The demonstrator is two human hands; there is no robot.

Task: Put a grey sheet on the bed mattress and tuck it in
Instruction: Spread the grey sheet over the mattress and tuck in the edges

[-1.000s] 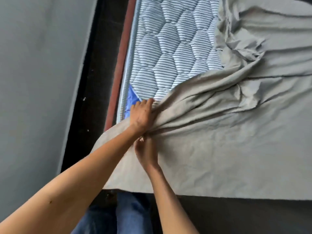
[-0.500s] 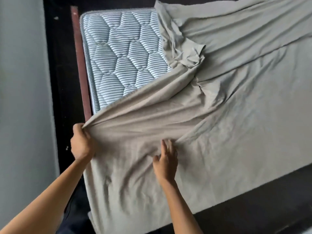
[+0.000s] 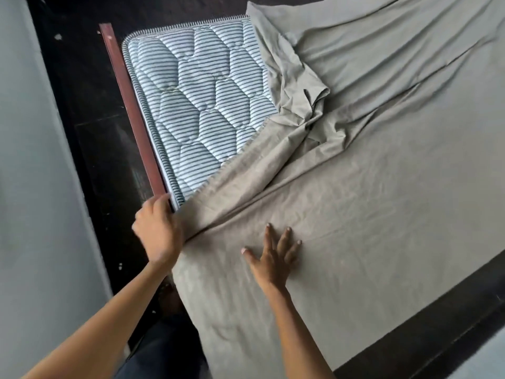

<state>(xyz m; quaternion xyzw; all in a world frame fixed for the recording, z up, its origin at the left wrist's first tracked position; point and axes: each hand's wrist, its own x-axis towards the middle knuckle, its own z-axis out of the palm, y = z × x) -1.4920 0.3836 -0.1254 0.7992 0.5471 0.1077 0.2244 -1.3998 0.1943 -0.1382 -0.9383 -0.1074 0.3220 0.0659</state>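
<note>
Far to the left of the left grip we are seeing a grey wall [image 3: 32,187], then dark floor [image 3: 82,99] running between the wall and the bed. Just beyond the left grip a reddish-brown bed rail [image 3: 128,105] is running away from us, touching the side of the mattress [image 3: 196,99]. The mattress is showing bare only at its far left corner, beyond and to the right of the left grip, with a striped, quilted top.

The left grip [image 3: 157,231] is sitting at the mattress side edge with the back of the hand facing us, curled and pinching the edge of the grey sheet [image 3: 382,201]. Its fingertips are hiding under the hand and the hand is blurring a little. Tight folds are fanning out from this grip, up and to the right, toward a bunched lump of sheet beside the bare patch. Below the left grip the person's dark trousers [image 3: 161,351] are showing at the bottom edge.

To the right of the left grip, near it but apart, the right grip [image 3: 273,258] is lying flat on the sheet, fingers spread, palm pressing down and holding nothing. The grey sheet is covering the rest of the mattress beyond and to the right of the right grip, wrinkling all over. Its near edge is lying along a dark strip [image 3: 451,318] below and to the right of the right grip.
</note>
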